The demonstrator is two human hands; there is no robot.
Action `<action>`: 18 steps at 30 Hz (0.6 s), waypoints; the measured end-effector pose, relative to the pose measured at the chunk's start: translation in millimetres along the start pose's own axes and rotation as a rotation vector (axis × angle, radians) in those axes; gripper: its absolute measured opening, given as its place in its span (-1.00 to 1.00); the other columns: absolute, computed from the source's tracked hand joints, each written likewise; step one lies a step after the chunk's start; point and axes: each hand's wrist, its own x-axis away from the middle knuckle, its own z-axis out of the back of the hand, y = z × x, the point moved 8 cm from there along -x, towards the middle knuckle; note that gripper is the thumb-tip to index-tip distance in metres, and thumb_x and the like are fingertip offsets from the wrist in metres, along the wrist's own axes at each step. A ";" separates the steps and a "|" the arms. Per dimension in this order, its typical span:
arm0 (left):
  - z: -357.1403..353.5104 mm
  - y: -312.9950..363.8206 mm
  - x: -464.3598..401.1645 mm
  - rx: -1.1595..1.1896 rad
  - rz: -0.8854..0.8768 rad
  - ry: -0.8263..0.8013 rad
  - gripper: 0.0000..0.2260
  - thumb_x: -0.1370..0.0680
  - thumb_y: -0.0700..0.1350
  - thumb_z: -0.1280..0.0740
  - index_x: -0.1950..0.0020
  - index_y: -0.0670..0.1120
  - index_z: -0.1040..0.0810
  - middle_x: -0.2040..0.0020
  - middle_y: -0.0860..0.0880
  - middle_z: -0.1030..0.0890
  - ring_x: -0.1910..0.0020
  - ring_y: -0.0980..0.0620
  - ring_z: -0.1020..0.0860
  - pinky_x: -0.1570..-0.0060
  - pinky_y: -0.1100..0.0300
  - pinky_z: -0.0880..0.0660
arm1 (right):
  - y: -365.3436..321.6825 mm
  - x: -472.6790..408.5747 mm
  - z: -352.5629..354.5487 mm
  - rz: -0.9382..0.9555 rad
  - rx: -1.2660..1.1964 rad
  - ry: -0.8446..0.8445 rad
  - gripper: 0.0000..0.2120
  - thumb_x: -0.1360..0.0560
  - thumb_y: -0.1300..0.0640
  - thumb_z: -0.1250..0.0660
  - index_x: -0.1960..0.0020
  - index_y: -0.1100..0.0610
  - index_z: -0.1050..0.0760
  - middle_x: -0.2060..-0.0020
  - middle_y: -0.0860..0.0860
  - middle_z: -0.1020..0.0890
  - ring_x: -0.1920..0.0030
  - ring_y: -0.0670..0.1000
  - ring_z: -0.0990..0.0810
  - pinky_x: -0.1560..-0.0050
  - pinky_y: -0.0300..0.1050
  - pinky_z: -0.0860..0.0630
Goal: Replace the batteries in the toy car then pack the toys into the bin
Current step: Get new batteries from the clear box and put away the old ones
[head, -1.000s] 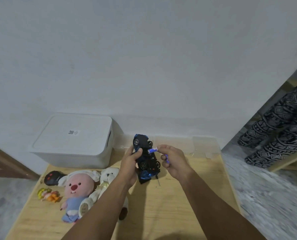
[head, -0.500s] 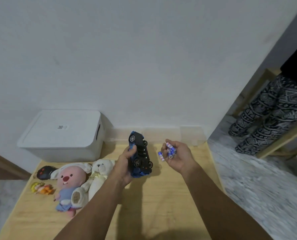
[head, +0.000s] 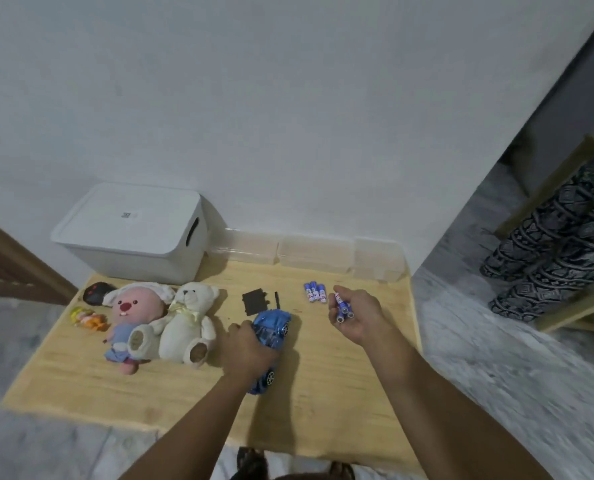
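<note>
Left hand (head: 245,344) is gripping the car (head: 269,330), resting wheels-down on the table (head: 323,393). Right hand (head: 356,315) is curling round a cluster of batteries (head: 343,306). Spare batteries (head: 315,292) are lying just beyond it.

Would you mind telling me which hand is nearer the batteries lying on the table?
Right. The right hand, holding other batteries, sits just beside the loose batteries; the left hand grips the toy car farther away.
</note>
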 end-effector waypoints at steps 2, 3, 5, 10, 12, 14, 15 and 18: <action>-7.3 -0.6 14.2 -0.133 0.036 0.037 -0.46 -0.31 0.15 -0.47 -0.15 -0.12 -0.47 -0.09 -0.11 -0.47 -0.15 -0.10 -0.45 -0.06 0.04 -0.50 | 0.2 -3.1 8.5 -0.006 0.012 0.013 -0.81 -0.56 0.34 -0.20 -0.11 0.25 -0.52 0.16 0.15 -0.55 0.33 -0.03 -0.52 0.51 -0.25 -0.44; -10.0 -0.9 20.4 -0.167 0.057 0.049 -0.47 -0.34 0.15 -0.45 -0.17 -0.11 -0.45 -0.12 -0.10 -0.45 -0.20 -0.10 -0.41 -0.07 0.04 -0.49 | -0.1 -4.5 11.7 -0.009 0.013 0.013 -0.81 -0.56 0.34 -0.19 -0.11 0.25 -0.52 0.16 0.15 -0.55 0.33 -0.03 -0.52 0.52 -0.25 -0.44; -17.9 -4.8 26.2 -0.181 0.109 0.057 -0.46 -0.37 0.17 -0.44 -0.21 -0.09 -0.41 -0.16 -0.09 -0.42 -0.25 -0.09 -0.37 -0.03 0.02 -0.48 | -1.7 -7.3 17.1 -0.017 -0.002 0.009 -0.82 -0.56 0.35 -0.18 -0.08 0.25 -0.53 0.16 0.15 -0.54 0.32 -0.02 -0.52 0.53 -0.24 -0.44; -22.8 -1.3 33.7 -0.224 0.155 0.117 -0.42 -0.38 0.19 -0.43 -0.25 -0.07 -0.37 -0.19 -0.08 -0.39 -0.25 -0.09 -0.35 -0.05 -0.01 -0.50 | -10.4 -11.7 27.1 -0.027 -0.009 0.004 -0.81 -0.56 0.37 -0.16 -0.01 0.25 -0.54 0.16 0.16 -0.54 0.32 -0.01 -0.52 0.49 -0.24 -0.46; -23.6 1.6 35.2 -0.241 0.182 0.114 -0.40 -0.39 0.21 -0.42 -0.28 -0.07 -0.34 -0.22 -0.09 -0.37 -0.27 -0.10 -0.34 -0.08 -0.02 -0.47 | -15.2 -13.1 29.7 -0.028 0.008 -0.003 -0.80 -0.56 0.37 -0.15 -0.03 0.24 -0.54 0.17 0.15 -0.54 0.32 -0.02 -0.52 0.47 -0.24 -0.46; -24.2 5.4 35.5 -0.254 0.200 0.109 -0.31 -0.37 0.29 -0.40 -0.33 -0.07 -0.28 -0.25 -0.10 -0.37 -0.29 -0.12 -0.33 -0.15 -0.04 -0.43 | -20.6 -15.1 32.4 -0.028 0.020 -0.005 -0.80 -0.55 0.37 -0.16 -0.04 0.24 -0.54 0.17 0.15 -0.54 0.33 -0.02 -0.52 0.47 -0.24 -0.47; -24.1 9.1 35.3 -0.252 0.201 0.111 -0.25 -0.36 0.34 -0.38 -0.36 -0.07 -0.25 -0.26 -0.11 -0.36 -0.30 -0.13 -0.32 -0.19 -0.06 -0.39 | -23.8 -16.1 34.0 -0.026 0.024 -0.007 -0.81 -0.55 0.37 -0.17 -0.04 0.24 -0.54 0.18 0.15 -0.55 0.33 -0.02 -0.52 0.47 -0.24 -0.46; -20.6 30.7 29.8 -0.220 0.143 0.161 -0.14 -0.34 0.42 -0.34 -0.45 -0.05 -0.19 -0.35 -0.12 -0.33 -0.36 -0.14 -0.27 -0.33 -0.08 -0.25 | -34.5 -18.8 40.8 -0.019 0.038 -0.004 -0.90 -0.53 0.32 -0.28 -0.03 0.25 -0.52 0.21 0.13 -0.57 0.35 -0.03 -0.53 0.49 -0.24 -0.47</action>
